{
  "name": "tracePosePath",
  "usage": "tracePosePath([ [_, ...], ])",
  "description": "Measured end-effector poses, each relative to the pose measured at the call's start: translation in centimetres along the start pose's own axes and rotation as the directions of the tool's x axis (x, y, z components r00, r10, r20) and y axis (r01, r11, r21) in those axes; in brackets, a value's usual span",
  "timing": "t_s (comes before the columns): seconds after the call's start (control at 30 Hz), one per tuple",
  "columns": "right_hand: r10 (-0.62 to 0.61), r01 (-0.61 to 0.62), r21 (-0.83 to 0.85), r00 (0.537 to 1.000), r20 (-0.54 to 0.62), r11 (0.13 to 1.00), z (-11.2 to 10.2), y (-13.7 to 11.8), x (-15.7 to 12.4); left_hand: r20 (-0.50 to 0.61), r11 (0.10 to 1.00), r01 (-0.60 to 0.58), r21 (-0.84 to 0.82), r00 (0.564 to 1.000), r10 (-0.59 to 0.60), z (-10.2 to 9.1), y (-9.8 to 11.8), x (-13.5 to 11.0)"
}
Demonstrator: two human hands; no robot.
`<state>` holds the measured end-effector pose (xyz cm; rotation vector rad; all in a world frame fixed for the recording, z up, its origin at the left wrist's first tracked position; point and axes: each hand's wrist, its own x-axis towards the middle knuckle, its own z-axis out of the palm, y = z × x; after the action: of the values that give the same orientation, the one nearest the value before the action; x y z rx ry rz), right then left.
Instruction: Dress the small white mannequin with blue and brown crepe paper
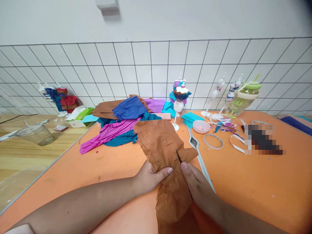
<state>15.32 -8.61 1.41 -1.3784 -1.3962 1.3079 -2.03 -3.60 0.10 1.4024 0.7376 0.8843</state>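
The marks on the clear bottle (243, 101) with the green lid, at the upper right, are too small to read; so is any print on the green-and-white pack (78, 121) at the left.

One brown crepe sheet (162, 138) runs from the middle of the frame to the bottom edge, above the orange table (114, 169). The left hand (147, 178) pinches it at its left edge, thumb on top, other fingers hidden behind. The right hand (198, 185) grips one dark pointed tool (179, 157) between thumb and fingers, its tip over the paper.

Just beyond, in the centre-left, lies a pile of coloured paper (129, 109): blue, magenta, teal, purple and brown. Two decorated stemmed pieces (178, 105) stand at upper centre, two slender ones (217, 88) at upper right. One pink bowl (201, 130) sits right of centre, near one tape ring (214, 148).
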Motion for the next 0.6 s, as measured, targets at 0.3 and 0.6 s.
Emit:
tracePosePath([
  [0.3,-0.056,0.045,-0.164,0.996,-0.065,0.985,-0.7,0.5,0.3,0.128,0.878,0.055,-0.476,0.992,0.007,-1.5,0.5,0.6],
  [0.6,-0.119,0.105,-0.466,0.993,0.000,0.879,-1.3,1.1,1.0,-0.009,0.950,0.148,-0.275,0.988,-0.157,-2.2,1.2,2.1],
])
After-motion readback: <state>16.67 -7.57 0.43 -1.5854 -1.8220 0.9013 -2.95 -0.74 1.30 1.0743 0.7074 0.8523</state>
